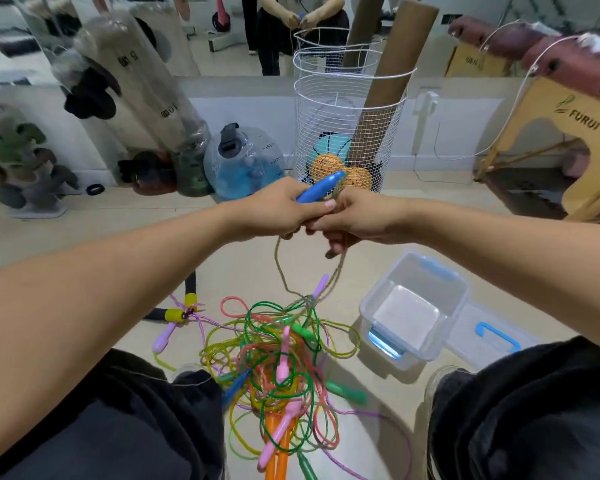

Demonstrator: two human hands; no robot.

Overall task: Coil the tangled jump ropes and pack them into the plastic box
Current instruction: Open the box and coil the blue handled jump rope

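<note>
Pale smooth floor (378, 258), mirror wall behind, gym clutter along its far edge: white wire basket (347, 133) holding balls and cardboard tubes, clear water jug (243, 161), wooden stool (548, 140) at the far right.

Left hand (274, 209) has its fingers curled round a blue handle (321, 192), thumb pressed along it. Right hand (357, 216) sits touching the left, fingers curled, apparently pinching the tan cord (281, 268) just beside the handle; exact fingertip contact is hidden. Cord hangs in a loose loop down to the pile.

Jump rope tangle (281, 362) lies on the floor between the person's knees, near edge of the floor. Thin glossy plastic cords in green, pink, yellow and purple, plus smooth tapered hard plastic handles. One purple braided cord, matte, looks softer.

Plastic box (413, 306) stands to the right of the pile, clear, thin-walled, blue latches, open and nothing seen inside. Its lid (489, 337) lies flat just beside it, blue grip on top.

Handling judgement: ropes are light, limp, probably springy; the plastic cord is likely slippery and will snag at crossings. Best hold is the rigid handles, then feed the cord through a light pinch. Hard pulling would likely tighten the knots. Coils will want to spring open unless wrapped or pinned.
</note>
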